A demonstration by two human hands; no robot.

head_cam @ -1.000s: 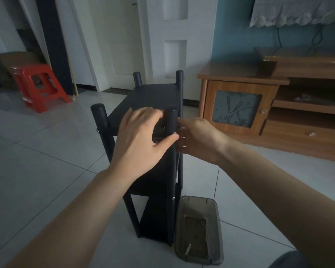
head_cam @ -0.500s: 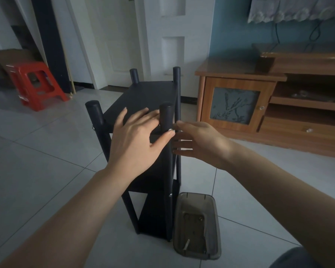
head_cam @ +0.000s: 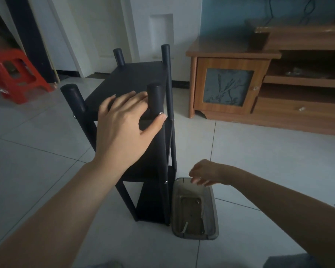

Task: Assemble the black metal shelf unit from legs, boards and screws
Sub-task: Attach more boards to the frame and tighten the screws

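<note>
Tiled floor: shelf unit upright, legs vertical. Your left hand rests flat on it; right hand, loosely spread, empty, hovers over parts tray.

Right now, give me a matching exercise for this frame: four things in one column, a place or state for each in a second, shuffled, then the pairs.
Things:
1. left hand
2. right hand
3. tray
4. stool

Places or states:
A. red, far left by the wall
B. on the floor, right of the shelf's base
C. fingers on the top board, thumb on the near leg
D. low, over the tray's far end, holding nothing that shows

Pairs: 1-C, 2-D, 3-B, 4-A
</note>
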